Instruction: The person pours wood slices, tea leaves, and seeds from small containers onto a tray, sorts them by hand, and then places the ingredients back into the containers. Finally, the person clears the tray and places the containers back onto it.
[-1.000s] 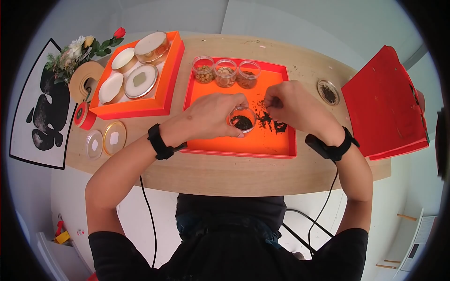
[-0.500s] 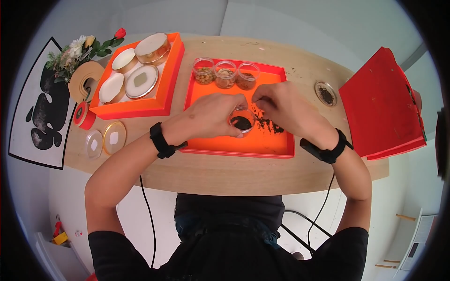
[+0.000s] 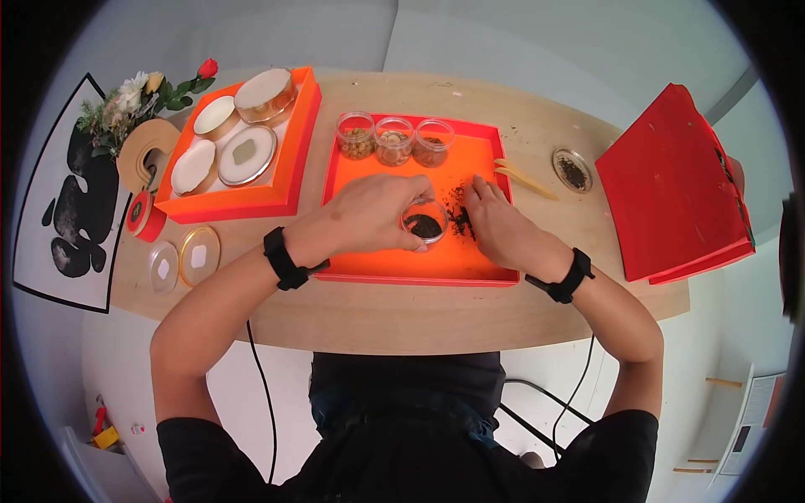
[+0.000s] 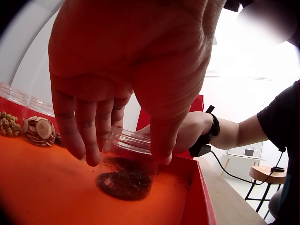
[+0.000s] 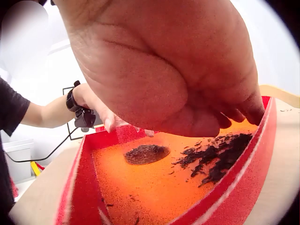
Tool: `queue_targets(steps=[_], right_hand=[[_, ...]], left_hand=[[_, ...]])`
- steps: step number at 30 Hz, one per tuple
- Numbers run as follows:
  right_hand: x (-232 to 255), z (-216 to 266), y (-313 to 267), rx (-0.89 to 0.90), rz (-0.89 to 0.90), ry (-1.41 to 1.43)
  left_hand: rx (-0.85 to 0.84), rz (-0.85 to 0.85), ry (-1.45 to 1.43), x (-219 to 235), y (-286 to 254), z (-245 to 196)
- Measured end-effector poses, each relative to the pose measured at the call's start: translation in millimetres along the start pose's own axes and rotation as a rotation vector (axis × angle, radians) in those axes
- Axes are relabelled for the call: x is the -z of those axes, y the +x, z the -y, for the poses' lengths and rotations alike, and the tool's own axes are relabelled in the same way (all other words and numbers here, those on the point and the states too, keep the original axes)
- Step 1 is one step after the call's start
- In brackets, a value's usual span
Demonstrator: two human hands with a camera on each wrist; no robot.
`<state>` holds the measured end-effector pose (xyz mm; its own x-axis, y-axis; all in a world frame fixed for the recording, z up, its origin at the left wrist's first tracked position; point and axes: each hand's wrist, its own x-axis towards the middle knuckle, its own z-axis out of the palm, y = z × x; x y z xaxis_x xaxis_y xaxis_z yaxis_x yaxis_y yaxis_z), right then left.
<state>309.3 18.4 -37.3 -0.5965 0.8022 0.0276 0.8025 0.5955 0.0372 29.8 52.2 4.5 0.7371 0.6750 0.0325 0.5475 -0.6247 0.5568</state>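
Note:
My left hand (image 3: 365, 216) grips a small clear jar (image 3: 425, 225) of dark shreds by its sides; it stands low over the orange tray (image 3: 369, 264). In the left wrist view the thumb and fingers of that hand (image 4: 136, 61) span the jar (image 4: 126, 180). Just right of the jar, my right hand (image 3: 513, 236) reaches into the tray with fingers extended, beside loose dark shreds (image 3: 459, 220). The right wrist view shows the palm of my right hand (image 5: 173, 65) over the tray's edge, fingertips partly hidden, near the scattered shreds (image 5: 225, 157).
Three filled clear jars (image 3: 392, 141) line the tray's back left. Wooden tongs (image 3: 528, 180) lie at its right edge, with a dish of dark bits (image 3: 573, 171) beyond. An orange box of containers (image 3: 289, 197) is left, two clear lids (image 3: 199, 256) near it, and a red box (image 3: 671, 193) far right.
My right hand went from pinched fingers close to the jar down to the tray's right side, its fingers now straighter. The wooden tongs have come into sight. My left hand keeps its grip.

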Motion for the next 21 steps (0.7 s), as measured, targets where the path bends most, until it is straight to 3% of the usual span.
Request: queue_targets(steps=[2, 5, 8, 12, 14, 21], right_hand=[[0, -2, 6, -0.012, 0.068, -0.209], [-5, -5, 11, -0.083, 0.161, -0.200], [-5, 5, 8, 0.005, 0.251, -0.335], [2, 19, -1, 0.011, 0.239, -0.300], [-2, 17, -2, 0.003, 0.160, -0.091], [2, 12, 0, -0.063, 0.270, -0.260]], left_hand=[[-0.006, -0.007, 0.010, -1, -1, 2], [0.003, -0.004, 0.007, -1, -2, 1], [0.014, -0.006, -0.013, 1, -3, -1], [0.008, -0.012, -0.005, -3, -2, 4], [-0.002, -0.007, 0.006, -3, -1, 5], [-0.029, -0.021, 0.000, -3, 0, 6]])
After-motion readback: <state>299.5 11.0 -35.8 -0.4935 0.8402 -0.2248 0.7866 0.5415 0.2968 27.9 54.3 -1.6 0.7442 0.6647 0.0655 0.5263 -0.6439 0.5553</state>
